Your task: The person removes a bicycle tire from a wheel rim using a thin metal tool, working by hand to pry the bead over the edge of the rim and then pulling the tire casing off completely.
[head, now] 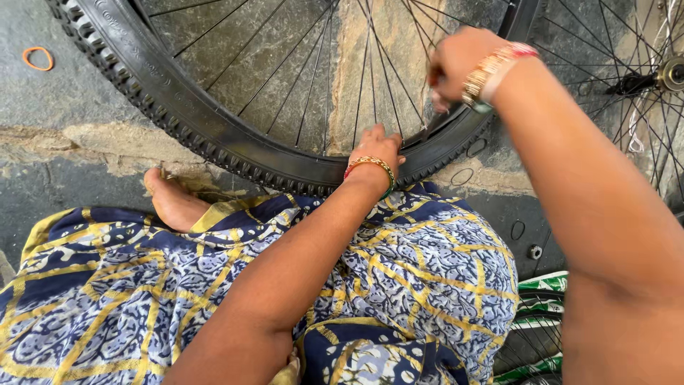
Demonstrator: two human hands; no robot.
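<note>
While the black knobby bicycle wheel with thin metal spokes [214,135] lies flat on the stone floor [64,107] against the person's lap, left hand [376,148] presses fingers on its rim, nothing grasped; right hand [456,64] pinches a spoke. Orange rubber band [38,58] lies well apart.

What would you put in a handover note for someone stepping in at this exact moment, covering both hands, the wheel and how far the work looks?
Left hand: resting on the inner rim of the black knobby-tyred spoked bicycle wheel, fingers against the rim near the spokes.
Right hand: raised over the same rim section, fingers pinched at a spoke; whether it holds a small tool cannot be told.
The wheel stands on the grey stone floor, against the person's knees. A second spoked wheel with its hub is at the right. An orange rubber band and a small metal nut lie loose.
Done: tyre seated on rim. Left: unclear; work at the spokes is under way.
</note>
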